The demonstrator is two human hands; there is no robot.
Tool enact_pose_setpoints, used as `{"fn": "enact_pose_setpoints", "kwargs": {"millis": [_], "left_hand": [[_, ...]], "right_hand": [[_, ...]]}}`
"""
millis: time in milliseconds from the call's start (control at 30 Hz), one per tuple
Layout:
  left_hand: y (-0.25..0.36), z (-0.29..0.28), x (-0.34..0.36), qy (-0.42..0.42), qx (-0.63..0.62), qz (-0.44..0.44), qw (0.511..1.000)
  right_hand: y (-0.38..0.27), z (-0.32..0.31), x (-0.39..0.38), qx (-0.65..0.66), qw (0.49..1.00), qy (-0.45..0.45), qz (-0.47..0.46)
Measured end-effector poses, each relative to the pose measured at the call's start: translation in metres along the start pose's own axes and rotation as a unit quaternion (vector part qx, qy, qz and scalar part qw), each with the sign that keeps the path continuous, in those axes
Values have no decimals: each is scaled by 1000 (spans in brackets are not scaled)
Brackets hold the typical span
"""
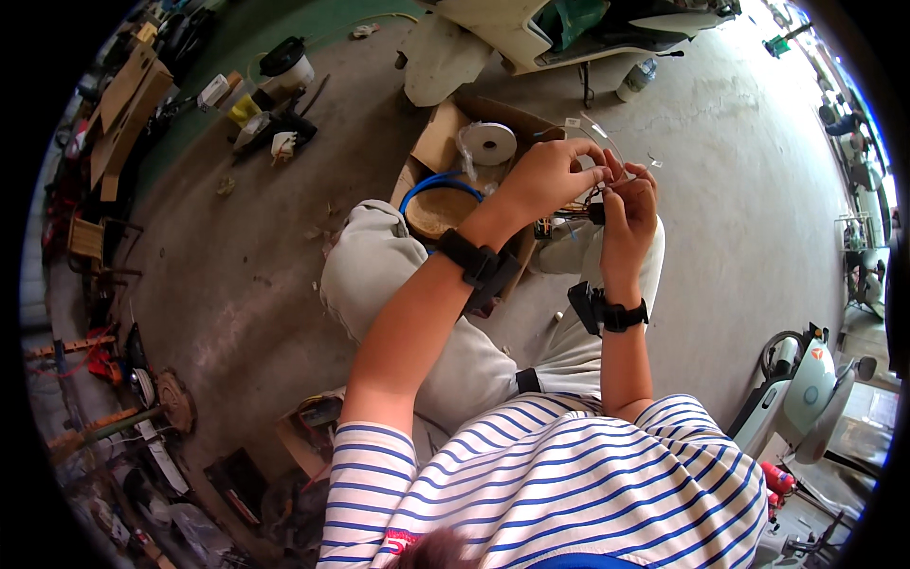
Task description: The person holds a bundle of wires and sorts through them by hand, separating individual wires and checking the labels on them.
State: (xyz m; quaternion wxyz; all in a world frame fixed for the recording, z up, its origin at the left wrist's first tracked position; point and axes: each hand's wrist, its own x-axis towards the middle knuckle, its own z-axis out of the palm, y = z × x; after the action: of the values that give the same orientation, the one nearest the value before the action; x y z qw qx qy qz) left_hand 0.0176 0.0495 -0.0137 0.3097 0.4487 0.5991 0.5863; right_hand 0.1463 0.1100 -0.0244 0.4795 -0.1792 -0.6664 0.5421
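Note:
My left hand [559, 177] and my right hand [629, 211] meet above my raised knee, fingertips nearly touching. Each is closed in a pinch on a thin wire [614, 144], whose loose end sticks up past the fingers. Exactly where the wire runs between the fingertips is too small to tell. Below my hands hang a black connector block [596, 213] and a bundle of thin coloured wires [570, 212], partly covered by my right hand. Small white tags [595, 126] show just beyond the fingers.
By my legs stands an open cardboard box [442, 129] with a white spool [490, 143], a blue coil [424, 185] and a brown roll [442, 211]. A scooter [474, 47] is parked ahead, a plastic bottle [636, 80] beside it. Another scooter [806, 398] stands right; clutter lines the left.

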Motion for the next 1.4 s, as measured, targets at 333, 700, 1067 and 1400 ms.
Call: {"fn": "enact_pose_setpoints", "kwargs": {"millis": [333, 700, 1067, 1400], "left_hand": [[-8, 0, 3, -7, 22, 36, 999], [-1, -2, 3, -46, -97, 5, 994], [-11, -12, -1, 0, 16, -48, 999], [-5, -13, 2, 44, 50, -61, 996]], "right_hand": [[6, 1, -4, 76, 997, -23, 24], [9, -6, -6, 9, 999, -50, -1], [2, 4, -8, -144, 980, -124, -55], [20, -1, -14, -98, 992, -84, 8]]}}
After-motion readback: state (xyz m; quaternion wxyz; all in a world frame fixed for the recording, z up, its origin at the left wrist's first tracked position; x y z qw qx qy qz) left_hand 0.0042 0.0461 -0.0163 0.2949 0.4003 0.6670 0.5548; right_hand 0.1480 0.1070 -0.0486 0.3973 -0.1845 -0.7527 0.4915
